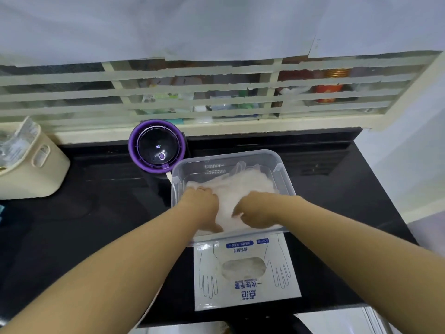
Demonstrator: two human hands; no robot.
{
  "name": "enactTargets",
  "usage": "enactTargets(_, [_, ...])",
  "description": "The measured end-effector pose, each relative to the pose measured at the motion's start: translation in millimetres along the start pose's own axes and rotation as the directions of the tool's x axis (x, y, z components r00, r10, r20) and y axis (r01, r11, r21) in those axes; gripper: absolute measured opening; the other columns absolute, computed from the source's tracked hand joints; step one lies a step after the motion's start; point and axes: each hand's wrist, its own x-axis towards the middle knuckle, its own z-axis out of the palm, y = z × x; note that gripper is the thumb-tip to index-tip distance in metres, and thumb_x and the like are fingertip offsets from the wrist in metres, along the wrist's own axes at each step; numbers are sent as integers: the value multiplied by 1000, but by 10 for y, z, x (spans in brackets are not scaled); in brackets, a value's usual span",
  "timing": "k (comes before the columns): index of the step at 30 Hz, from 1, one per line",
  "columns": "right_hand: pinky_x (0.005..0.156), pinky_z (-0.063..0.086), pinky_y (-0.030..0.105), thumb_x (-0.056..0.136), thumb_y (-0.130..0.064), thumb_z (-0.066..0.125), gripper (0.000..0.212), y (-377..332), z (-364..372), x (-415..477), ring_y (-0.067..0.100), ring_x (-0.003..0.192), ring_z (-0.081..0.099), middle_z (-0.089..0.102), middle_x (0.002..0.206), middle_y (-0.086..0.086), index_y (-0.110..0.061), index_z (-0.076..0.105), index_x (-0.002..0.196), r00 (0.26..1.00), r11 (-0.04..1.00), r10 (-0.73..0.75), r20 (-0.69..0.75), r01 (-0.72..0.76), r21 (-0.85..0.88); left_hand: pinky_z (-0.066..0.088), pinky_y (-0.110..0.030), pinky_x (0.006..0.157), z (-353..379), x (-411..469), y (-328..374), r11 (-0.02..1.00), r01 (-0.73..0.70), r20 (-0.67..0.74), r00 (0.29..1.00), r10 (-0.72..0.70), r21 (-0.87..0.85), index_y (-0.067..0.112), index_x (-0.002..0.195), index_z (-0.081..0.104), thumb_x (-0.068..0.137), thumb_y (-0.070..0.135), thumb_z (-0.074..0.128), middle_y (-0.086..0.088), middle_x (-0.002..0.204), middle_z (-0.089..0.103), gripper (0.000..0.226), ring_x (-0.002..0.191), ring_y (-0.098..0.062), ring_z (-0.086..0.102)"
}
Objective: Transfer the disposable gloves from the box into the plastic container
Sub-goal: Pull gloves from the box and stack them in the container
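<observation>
Head view. Plastic container (285, 173) sits mid-worktop (96, 213), open top. The disposable gloves (240, 186) lie inside it as one loose whitish heap, covering most of the floor. The box (248, 276) lies flat at the near edge, its far end right against the container's near wall, probably kept that close for short transfers. Something whitish shows in its oval opening, likely gloves left.

Left hand (202, 206) is on the heap's left side, knuckles up and fingers buried in the gloves; can't tell whether that grip is closed on anything. Right hand (255, 210) is at the near right, its grip curled into the heap's edge and bunching some gloves. Both look to be tucking the heap down so it stays below the rim.

Purple round appliance (156, 145) stands at the back edge, just beside the container's far-left corner. Beige basket (36, 169) stands at the left edge.
</observation>
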Motion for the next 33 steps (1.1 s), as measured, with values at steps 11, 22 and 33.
enactTargets(11, [94, 48, 37, 98, -40, 42, 41, -94, -314, -603, 22, 98, 63, 69, 107, 7, -9, 67, 111, 974, 984, 75, -215, -37, 176, 36, -33, 109, -183, -582, -252, 939, -152, -232, 969, 80, -310, 24, 142, 45, 97, 41, 51, 6, 149, 40, 49, 132, -14, 42])
enactTargets(22, [92, 49, 36, 99, -13, 38, 42, -260, 689, -582, 23, 104, 59, 60, 122, 1, -29, 46, 138, 997, 986, -63, 51, 70, -150, 54, -28, 56, 276, -1005, -93, 851, -520, -763, 518, 386, 78, 12, 94, 72, 81, 6, 58, -2, 91, 67, 20, 67, -19, 63])
enactTargets(33, [67, 50, 33, 98, -22, 37, 22, -164, 1018, -286, 25, 78, 62, 65, 91, 3, -20, 54, 111, 951, 887, -269, -156, 181, -426, 13, -29, 117, 896, -934, 244, 865, -500, -300, 832, 466, -44, 28, 147, 32, 94, 47, 53, 0, 158, 19, 60, 145, -22, 15])
